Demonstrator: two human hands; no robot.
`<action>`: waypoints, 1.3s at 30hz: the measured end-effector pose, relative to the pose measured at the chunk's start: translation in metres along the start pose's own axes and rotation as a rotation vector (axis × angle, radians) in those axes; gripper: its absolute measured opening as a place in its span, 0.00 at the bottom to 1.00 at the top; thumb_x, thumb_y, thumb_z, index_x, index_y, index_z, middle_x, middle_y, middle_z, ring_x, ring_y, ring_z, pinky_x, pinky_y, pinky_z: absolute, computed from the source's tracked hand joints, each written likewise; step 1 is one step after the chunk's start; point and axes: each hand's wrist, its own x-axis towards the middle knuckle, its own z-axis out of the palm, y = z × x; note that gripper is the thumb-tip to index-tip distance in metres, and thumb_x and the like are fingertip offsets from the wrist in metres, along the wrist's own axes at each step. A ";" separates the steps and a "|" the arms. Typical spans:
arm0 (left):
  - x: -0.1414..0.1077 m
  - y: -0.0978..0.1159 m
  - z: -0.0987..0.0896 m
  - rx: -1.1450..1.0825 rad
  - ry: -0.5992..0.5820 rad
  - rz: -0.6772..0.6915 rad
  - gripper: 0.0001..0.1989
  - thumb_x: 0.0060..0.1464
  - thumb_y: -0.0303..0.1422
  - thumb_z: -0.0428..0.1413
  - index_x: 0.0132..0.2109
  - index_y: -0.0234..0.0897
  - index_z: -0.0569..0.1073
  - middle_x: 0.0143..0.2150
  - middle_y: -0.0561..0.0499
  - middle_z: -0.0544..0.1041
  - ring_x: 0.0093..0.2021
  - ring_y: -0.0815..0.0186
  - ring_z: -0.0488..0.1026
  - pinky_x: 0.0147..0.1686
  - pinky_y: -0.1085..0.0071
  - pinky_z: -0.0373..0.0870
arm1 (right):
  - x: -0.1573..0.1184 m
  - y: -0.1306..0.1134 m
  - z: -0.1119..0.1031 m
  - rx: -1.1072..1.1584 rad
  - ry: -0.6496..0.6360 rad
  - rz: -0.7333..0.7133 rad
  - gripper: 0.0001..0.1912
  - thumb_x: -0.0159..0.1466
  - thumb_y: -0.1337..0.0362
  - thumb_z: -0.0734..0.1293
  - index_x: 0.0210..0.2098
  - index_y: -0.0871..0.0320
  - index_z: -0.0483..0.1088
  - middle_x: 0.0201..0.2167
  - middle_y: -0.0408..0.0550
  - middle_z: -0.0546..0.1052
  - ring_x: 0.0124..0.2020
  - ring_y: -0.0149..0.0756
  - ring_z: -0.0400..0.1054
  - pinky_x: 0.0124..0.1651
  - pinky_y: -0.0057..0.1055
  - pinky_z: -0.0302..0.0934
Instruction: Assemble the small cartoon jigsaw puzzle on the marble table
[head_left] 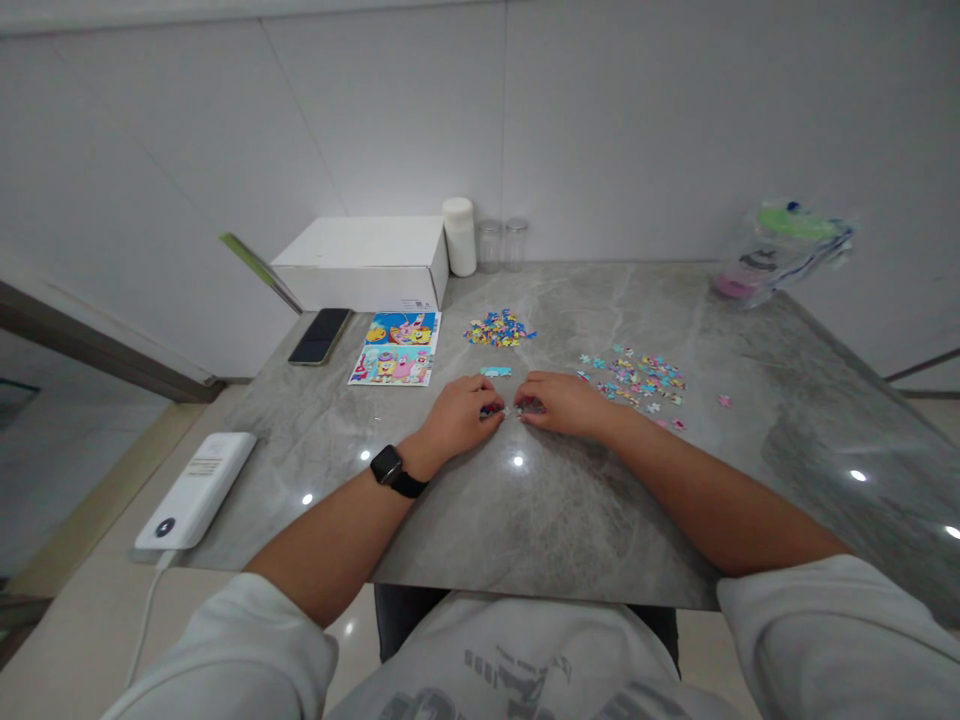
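A smooth, veined grey table (570,530) spans the frame's middle. Upper left stands a crisp-edged white box (360,243), with a flat, glossy picture card (396,350) below it. At centre, the left hand (461,412) curls around dark puzzle pieces (489,410); the right hand (561,402) seems to pinch a pale piece (520,412). A loose pile (643,378) spreads right of centre, a tighter heap (500,329) above the hands, a short strip (496,372) between. Knobbed pieces should be light, stiff, bendable at tabs, best pinched by their edges.

Apparently a home, grey marbled table (570,540), pale panelled wall (637,130), glasses (515,246), jigsaw pieces (499,330)
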 end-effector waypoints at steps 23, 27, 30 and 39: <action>0.003 -0.003 0.010 -0.029 0.014 0.027 0.07 0.63 0.34 0.62 0.46 0.41 0.84 0.46 0.46 0.81 0.46 0.58 0.77 0.50 0.60 0.73 | -0.032 0.010 -0.014 -0.026 0.002 0.111 0.11 0.70 0.61 0.70 0.49 0.55 0.80 0.48 0.54 0.80 0.48 0.44 0.75 0.50 0.36 0.64; 0.003 -0.002 0.006 -0.073 0.064 0.020 0.07 0.62 0.32 0.62 0.46 0.40 0.83 0.46 0.46 0.80 0.47 0.58 0.77 0.51 0.60 0.73 | -0.040 0.009 0.002 -0.030 0.034 0.123 0.10 0.72 0.62 0.68 0.49 0.55 0.80 0.48 0.55 0.79 0.48 0.44 0.74 0.51 0.36 0.65; 0.001 -0.003 0.002 -0.112 0.108 0.000 0.08 0.63 0.31 0.60 0.47 0.39 0.83 0.46 0.46 0.80 0.47 0.58 0.77 0.52 0.60 0.74 | -0.047 0.013 0.003 -0.007 0.052 0.121 0.10 0.71 0.62 0.68 0.48 0.55 0.80 0.47 0.54 0.79 0.49 0.44 0.74 0.51 0.36 0.65; -0.001 -0.023 -0.004 -0.213 0.226 -0.111 0.11 0.65 0.33 0.57 0.49 0.40 0.83 0.47 0.47 0.78 0.48 0.59 0.77 0.51 0.62 0.74 | -0.078 0.046 -0.029 0.061 0.292 0.174 0.09 0.70 0.64 0.67 0.46 0.54 0.80 0.41 0.49 0.81 0.38 0.37 0.73 0.47 0.34 0.65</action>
